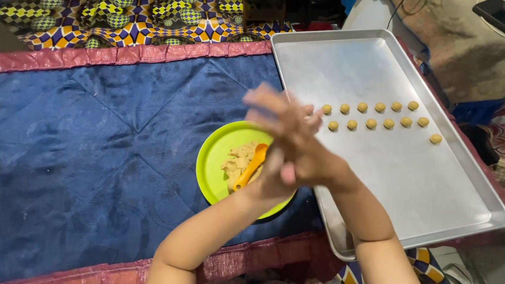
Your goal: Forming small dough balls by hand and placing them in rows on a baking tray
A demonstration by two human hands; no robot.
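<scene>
A blue quilted cloth (94,154) with a pink border covers the surface at the left, and beyond its far edge lies a fabric (139,16) patterned in yellow, purple and green. Near the middle of the cloth sits a lime-green plate (213,161) that holds a pale lump of dough (239,159) and an orange spoon (252,164) lying slantwise across it. Just over the plate's right rim the left hand (276,175) and the right hand (289,134) are pressed together palm to palm, motion-blurred; whether anything lies between the palms cannot be told. To the right lies a large metal baking tray (414,197), its left edge beside the plate. On it two rows of small dough balls (371,124) stand apart from one another, and one more ball (436,139) sits alone near the right rim.
</scene>
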